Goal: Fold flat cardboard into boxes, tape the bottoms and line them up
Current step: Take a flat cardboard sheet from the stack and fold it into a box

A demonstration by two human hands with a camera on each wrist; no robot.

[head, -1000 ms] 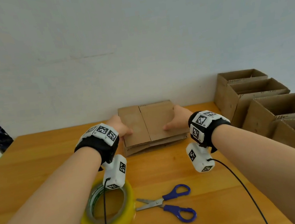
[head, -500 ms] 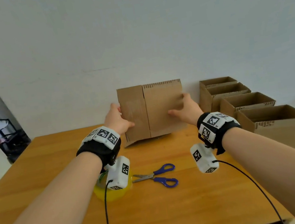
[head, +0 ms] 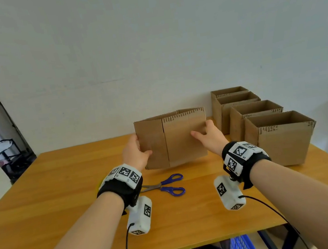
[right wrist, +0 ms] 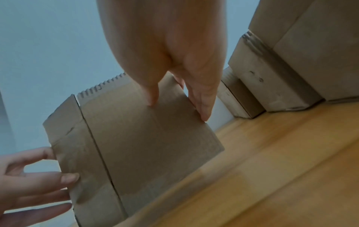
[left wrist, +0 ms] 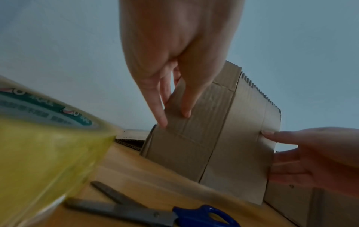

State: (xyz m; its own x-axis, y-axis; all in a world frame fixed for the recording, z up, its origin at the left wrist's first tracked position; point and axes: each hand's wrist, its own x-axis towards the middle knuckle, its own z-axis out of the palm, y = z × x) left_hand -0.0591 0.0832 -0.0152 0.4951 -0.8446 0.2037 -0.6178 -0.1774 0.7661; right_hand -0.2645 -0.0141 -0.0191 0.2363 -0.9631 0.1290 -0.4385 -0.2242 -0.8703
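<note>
A flat brown cardboard blank (head: 173, 138) is held upright just above the table, its top edge starting to spread apart. My left hand (head: 136, 152) pinches its left edge, thumb on the near face and fingers behind. My right hand (head: 208, 137) pinches the right edge the same way. In the left wrist view the left thumb and a finger lie on the cardboard (left wrist: 213, 135), with the right hand (left wrist: 303, 155) at its far side. The right wrist view shows the cardboard (right wrist: 139, 145) between both hands.
Several folded open boxes (head: 264, 123) stand in a row along the table's right side. Blue-handled scissors (head: 165, 186) lie on the wooden table (head: 52, 192) below the blank. A yellowish tape roll (left wrist: 38, 138) sits under my left wrist. A white wall is behind.
The blank was lifted off the stack at the wall, raised upright and brought nearer to me. Its top edge has begun to spread open. Both hands kept hold of its side edges.
</note>
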